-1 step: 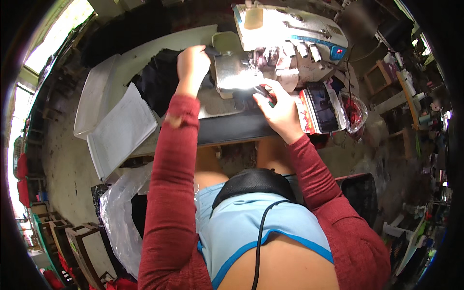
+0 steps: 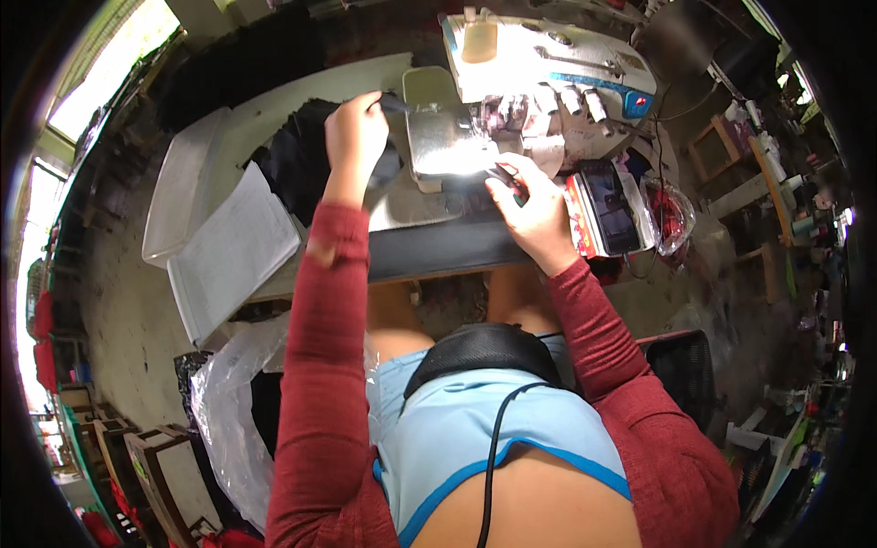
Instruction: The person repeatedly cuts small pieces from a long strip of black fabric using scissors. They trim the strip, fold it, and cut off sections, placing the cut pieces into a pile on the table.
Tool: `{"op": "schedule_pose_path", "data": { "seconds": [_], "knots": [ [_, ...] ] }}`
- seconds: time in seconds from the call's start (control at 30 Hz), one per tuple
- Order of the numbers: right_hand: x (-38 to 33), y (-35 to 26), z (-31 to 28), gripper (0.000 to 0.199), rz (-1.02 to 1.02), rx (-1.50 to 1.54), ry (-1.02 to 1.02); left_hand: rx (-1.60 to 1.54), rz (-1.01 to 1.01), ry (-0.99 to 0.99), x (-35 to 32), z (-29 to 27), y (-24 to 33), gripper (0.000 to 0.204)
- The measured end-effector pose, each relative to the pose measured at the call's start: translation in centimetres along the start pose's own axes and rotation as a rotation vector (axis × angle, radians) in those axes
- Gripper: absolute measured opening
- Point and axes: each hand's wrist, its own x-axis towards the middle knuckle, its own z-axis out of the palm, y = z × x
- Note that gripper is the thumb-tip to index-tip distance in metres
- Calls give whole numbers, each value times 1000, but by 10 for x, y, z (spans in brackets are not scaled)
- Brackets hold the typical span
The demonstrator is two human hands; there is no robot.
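Observation:
My left hand is closed, its fingertips pinched at the edge of a dark cloth that lies bunched to its left and shows again beside the wrist. My right hand is closed at the front of the sewing machine, thumb and fingers around a small dark thing that I cannot make out. Between the hands, the metal machine bed shines under the bright lamp. The needle area is partly lost in glare.
A phone lies on a red-and-white box right of my right hand, beside a clear bag with red contents. At the left are a white sheet and a pale plastic bin. A clear plastic bag hangs below the table's left.
My left hand has shifted slightly left and down, its wrist turned a little. My right hand stays nearly in place. The red light on the machine's panel no longer shows.

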Motion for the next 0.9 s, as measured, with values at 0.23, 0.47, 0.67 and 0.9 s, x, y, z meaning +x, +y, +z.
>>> {"op": "schedule_pose_path", "data": {
  "seconds": [0.23, 0.47, 0.67, 0.9],
  "knots": [
    [54, -7, 31, 19, -395, -586, 173, -276, 137, 134, -37, -66, 56, 19],
    [60, -6, 32, 14, -394, -467, 125, -195, 70, 190, -21, -79, 46, 19],
    [-13, 4, 17, 25, -30, -102, -33, 298, -153, 46, -27, -124, -27, 20],
    [-58, 46, 3, 25, 137, -265, -223, 361, -740, -620, -158, -136, -47, 39]
  ]
}}
